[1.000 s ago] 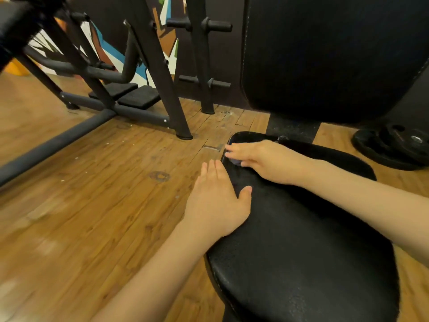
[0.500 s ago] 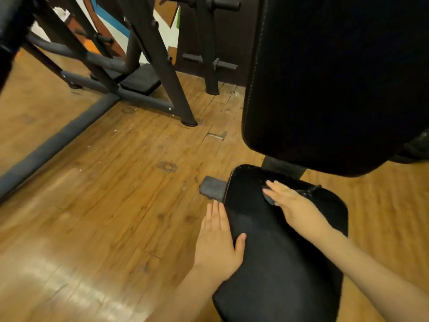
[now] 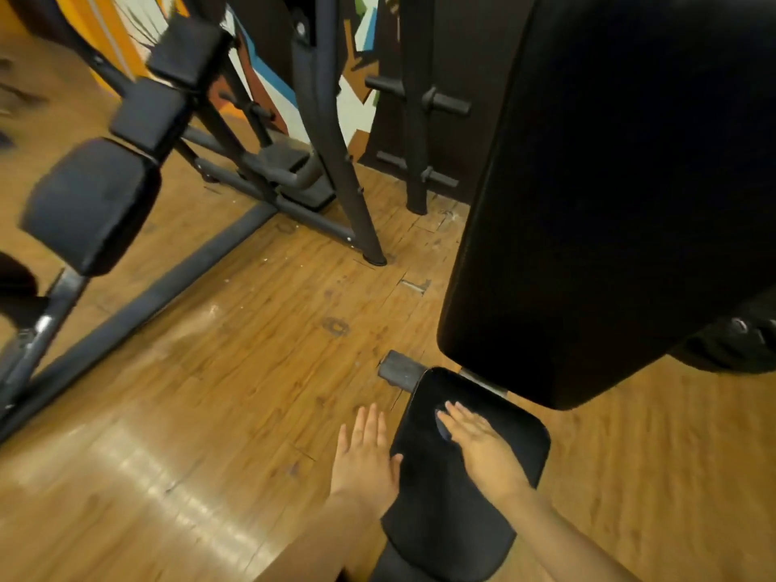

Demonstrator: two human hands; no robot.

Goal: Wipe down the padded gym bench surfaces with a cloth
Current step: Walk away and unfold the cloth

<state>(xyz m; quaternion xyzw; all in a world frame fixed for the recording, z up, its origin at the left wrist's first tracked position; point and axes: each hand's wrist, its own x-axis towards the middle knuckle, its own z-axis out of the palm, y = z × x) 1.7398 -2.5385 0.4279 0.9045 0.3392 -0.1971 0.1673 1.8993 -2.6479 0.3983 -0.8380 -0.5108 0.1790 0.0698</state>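
**Seat pad under the cloth, backrest waiting above**

Wooden plank floor (image 3: pixel 218 371) fills the left and near side of this gym corner, with a dark machine frame (image 3: pixel 201 262) running across it and a painted wall at the far end. On the right stands the bench: a small black seat pad (image 3: pixel 457 510) low and near, and the big black backrest pad (image 3: pixel 609 195) rising steeply just beyond it.

The right hand (image 3: pixel 483 451) lies flat on the far half of the seat pad, fingers spread and pointing towards the backrest. A dark sliver of cloth (image 3: pixel 441 428) peeks out at the left of those fingers, pinned between palm and padding. That flat press looks meant to keep the cloth in full contact as it is pushed across the vinyl. The hand is not closed round the cloth, only pressing down on it.

The left hand (image 3: pixel 365 455) is open and empty, fingers hanging out over the floor, thumb touching the seat pad's left edge. It reads as a brace, steadying the body or the seat.

So the cloth sits under the right hand and just right of the left, the two hands close but apart. The backrest hangs right above the fingertips, probably next in line.
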